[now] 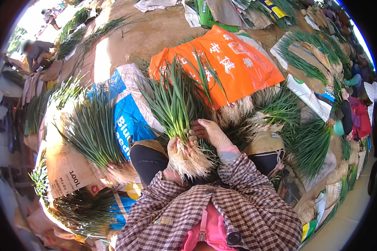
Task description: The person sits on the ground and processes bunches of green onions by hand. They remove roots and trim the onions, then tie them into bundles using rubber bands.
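My left hand point(172, 145) grips a bunch of spring onions point(179, 116) low on the stems. The green leaves point away from me, and pale stringy roots point(190, 158) hang toward my lap. Close beside the stems on the right, my right hand point(211, 132) has its fingers half bent, with nothing visible in them. Whether its fingertips touch the bunch is hard to tell. Both hands seem to wear pale, soiled gloves. Just beyond lies an orange plastic sack point(220, 66) with white printing, covering other rooted onions point(234, 111). A few loose onion leaves point(207, 73) rest on the sack.
Onion bundles point(97, 128) lie left on a brown paper sack point(72, 157) and a blue-and-white sack point(130, 116). More bundles point(312, 147) lie to the right. My knees point(265, 147) flank the work. A co-worker in red point(361, 120) sits right; another person point(39, 53) crouches far left.
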`<state>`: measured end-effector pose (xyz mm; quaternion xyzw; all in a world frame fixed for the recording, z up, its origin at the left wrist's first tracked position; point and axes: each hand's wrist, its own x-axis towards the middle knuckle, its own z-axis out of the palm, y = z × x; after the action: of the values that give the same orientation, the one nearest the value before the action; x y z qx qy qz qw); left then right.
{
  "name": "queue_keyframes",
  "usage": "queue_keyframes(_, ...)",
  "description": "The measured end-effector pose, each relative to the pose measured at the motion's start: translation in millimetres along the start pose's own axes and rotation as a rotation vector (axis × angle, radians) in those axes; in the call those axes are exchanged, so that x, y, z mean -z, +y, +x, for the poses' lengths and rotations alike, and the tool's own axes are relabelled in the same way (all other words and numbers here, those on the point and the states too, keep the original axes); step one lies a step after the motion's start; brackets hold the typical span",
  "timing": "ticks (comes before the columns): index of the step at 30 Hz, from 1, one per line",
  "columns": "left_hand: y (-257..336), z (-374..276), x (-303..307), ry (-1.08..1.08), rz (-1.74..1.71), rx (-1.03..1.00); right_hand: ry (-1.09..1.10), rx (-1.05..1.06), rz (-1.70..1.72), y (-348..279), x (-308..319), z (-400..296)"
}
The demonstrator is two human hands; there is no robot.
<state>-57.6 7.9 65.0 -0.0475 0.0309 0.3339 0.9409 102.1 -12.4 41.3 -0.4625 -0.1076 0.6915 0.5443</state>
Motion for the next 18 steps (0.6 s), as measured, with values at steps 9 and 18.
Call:
queue_keyframes(9,-3,-11,-2,0.059,-0.058,0.064,0.012,0.088,0.292,8,-30,23)
queue_keyframes(18,9,-10,-2,-0.062,-0.032,0.06,0.096,-0.073,-0.175,5,-20,22)
